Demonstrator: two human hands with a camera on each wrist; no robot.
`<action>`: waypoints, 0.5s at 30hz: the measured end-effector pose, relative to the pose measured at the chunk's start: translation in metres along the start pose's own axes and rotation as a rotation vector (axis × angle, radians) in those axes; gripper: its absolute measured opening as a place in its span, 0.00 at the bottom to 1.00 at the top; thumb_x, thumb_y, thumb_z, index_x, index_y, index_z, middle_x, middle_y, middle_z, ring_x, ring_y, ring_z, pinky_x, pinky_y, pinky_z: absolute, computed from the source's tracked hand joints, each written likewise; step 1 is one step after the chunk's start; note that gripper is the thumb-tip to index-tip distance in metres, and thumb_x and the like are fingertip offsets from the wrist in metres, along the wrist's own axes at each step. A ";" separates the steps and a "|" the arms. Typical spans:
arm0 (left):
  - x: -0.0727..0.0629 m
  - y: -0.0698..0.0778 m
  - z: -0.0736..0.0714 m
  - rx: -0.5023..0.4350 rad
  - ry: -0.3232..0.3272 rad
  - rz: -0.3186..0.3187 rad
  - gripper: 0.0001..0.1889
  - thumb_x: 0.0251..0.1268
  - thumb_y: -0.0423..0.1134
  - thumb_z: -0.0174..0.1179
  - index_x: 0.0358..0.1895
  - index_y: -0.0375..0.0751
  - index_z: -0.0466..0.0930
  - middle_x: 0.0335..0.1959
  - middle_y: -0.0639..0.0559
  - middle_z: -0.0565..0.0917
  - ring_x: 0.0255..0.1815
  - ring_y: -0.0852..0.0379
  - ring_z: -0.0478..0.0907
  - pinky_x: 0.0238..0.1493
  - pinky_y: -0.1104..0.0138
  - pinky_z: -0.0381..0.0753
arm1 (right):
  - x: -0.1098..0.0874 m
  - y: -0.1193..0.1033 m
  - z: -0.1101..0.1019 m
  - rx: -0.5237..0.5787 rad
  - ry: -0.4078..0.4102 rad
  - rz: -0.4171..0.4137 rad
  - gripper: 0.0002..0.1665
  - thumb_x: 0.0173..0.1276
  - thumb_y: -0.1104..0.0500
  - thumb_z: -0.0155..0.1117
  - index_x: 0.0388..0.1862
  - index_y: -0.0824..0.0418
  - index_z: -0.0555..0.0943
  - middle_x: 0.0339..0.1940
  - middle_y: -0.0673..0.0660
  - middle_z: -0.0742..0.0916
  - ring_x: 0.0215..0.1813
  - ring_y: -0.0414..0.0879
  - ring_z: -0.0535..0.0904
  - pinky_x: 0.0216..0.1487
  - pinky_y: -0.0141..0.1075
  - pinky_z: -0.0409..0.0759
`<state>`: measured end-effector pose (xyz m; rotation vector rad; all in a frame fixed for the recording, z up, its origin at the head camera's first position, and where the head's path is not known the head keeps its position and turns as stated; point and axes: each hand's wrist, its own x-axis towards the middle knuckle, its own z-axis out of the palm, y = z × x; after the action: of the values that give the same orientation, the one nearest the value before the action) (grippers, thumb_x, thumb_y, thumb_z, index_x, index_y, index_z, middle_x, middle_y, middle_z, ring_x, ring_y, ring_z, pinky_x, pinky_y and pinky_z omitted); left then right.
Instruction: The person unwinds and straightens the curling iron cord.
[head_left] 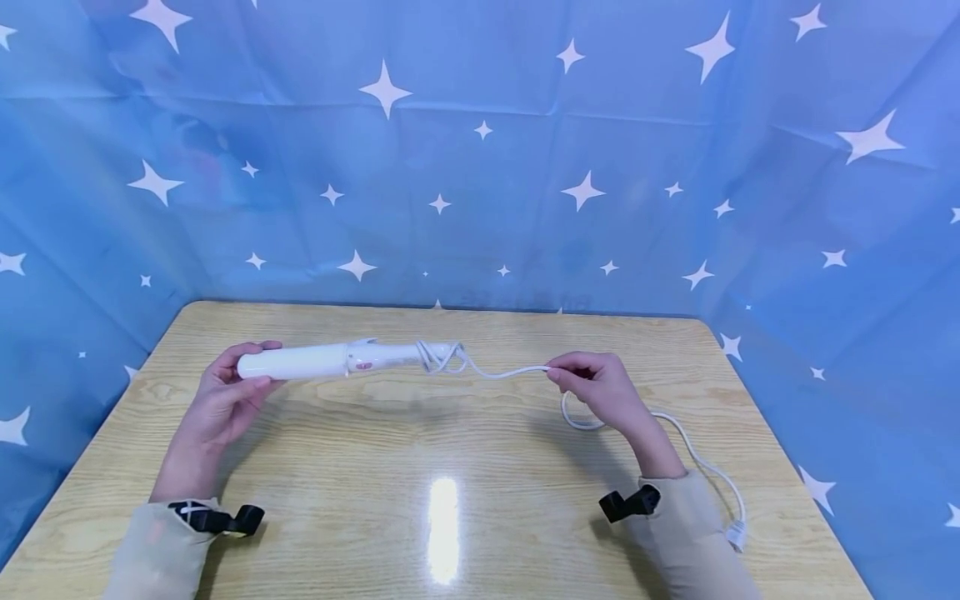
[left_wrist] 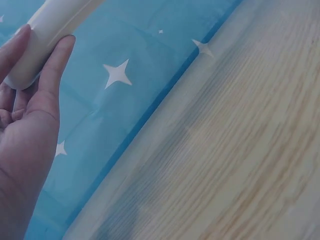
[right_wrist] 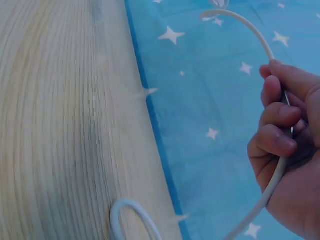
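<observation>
A white curling iron (head_left: 300, 362) with a thick rounded end is held level above the table in the head view. My left hand (head_left: 230, 398) grips that thick end between thumb and fingers; the left wrist view shows the thumb and fingertips around the white barrel (left_wrist: 37, 47). Loops of white cord (head_left: 495, 376) wind round the slimmer end. Off to the right, my right hand (head_left: 597, 387) pinches the cord, which runs nearly straight between it and the curling iron. In the right wrist view the cord (right_wrist: 257, 37) passes through the curled fingers.
The rest of the cord (head_left: 693, 450) curves over the wooden table (head_left: 360, 492) to a white plug (head_left: 737, 535) at the right. Blue cloth (head_left: 480, 225) with white stars hangs behind the table and along both sides. A black wrist camera mount (head_left: 630, 503) sits on each sleeve.
</observation>
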<state>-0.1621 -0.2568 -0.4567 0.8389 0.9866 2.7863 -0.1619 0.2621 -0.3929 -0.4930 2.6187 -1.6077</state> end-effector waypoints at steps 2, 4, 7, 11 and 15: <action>-0.001 0.002 -0.001 -0.009 0.004 0.005 0.25 0.67 0.07 0.42 0.58 0.28 0.81 0.61 0.35 0.80 0.63 0.45 0.78 0.62 0.57 0.80 | -0.002 0.002 -0.004 0.000 0.010 -0.002 0.10 0.75 0.61 0.67 0.47 0.65 0.88 0.30 0.57 0.86 0.28 0.45 0.77 0.23 0.35 0.71; -0.002 0.002 -0.003 -0.023 -0.011 0.004 0.26 0.67 0.07 0.41 0.58 0.27 0.81 0.62 0.35 0.80 0.63 0.45 0.78 0.63 0.56 0.80 | -0.003 0.004 -0.005 -0.003 0.002 -0.003 0.10 0.75 0.61 0.66 0.47 0.66 0.88 0.29 0.56 0.86 0.27 0.45 0.75 0.22 0.35 0.70; -0.002 0.003 -0.003 -0.036 -0.030 -0.006 0.26 0.67 0.06 0.40 0.57 0.27 0.81 0.62 0.35 0.80 0.63 0.44 0.78 0.63 0.56 0.79 | -0.002 0.005 -0.004 0.015 -0.034 -0.003 0.10 0.75 0.61 0.65 0.47 0.66 0.88 0.29 0.57 0.86 0.25 0.45 0.73 0.22 0.34 0.69; -0.003 0.003 -0.002 -0.006 -0.008 -0.018 0.26 0.66 0.06 0.41 0.57 0.29 0.82 0.61 0.36 0.81 0.63 0.45 0.79 0.62 0.57 0.79 | -0.001 0.005 0.000 0.028 -0.090 0.011 0.09 0.75 0.62 0.66 0.48 0.66 0.87 0.29 0.57 0.85 0.24 0.43 0.71 0.22 0.32 0.68; -0.003 0.003 -0.001 0.002 0.001 -0.013 0.26 0.66 0.06 0.42 0.58 0.27 0.80 0.62 0.35 0.79 0.63 0.44 0.78 0.63 0.56 0.79 | -0.002 0.006 0.003 0.017 -0.137 0.014 0.09 0.73 0.63 0.68 0.48 0.66 0.87 0.30 0.56 0.85 0.25 0.42 0.72 0.24 0.32 0.71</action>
<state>-0.1598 -0.2604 -0.4575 0.8282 0.9920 2.7755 -0.1611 0.2624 -0.3998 -0.5614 2.5020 -1.5320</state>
